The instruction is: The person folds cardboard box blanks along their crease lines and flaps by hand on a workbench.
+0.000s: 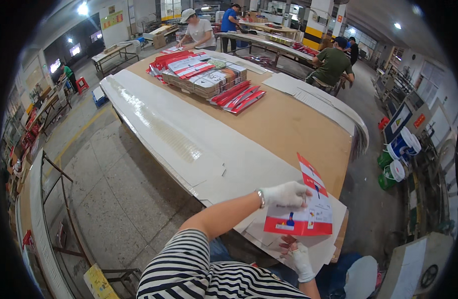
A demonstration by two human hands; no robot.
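My left hand, in a white glove with a metal wristband, grips the top left edge of a flat red and white printed carton. My right hand, also gloved, holds the carton's lower edge from below. The carton hangs above the near right corner of a long brown table. White cardboard sheets lie under and beside it.
Stacks of printed cartons and loose red ones sit at the table's far end. More white sheets line the right edge. Other people work at tables behind. Buckets stand on the floor at right, a metal rack at left.
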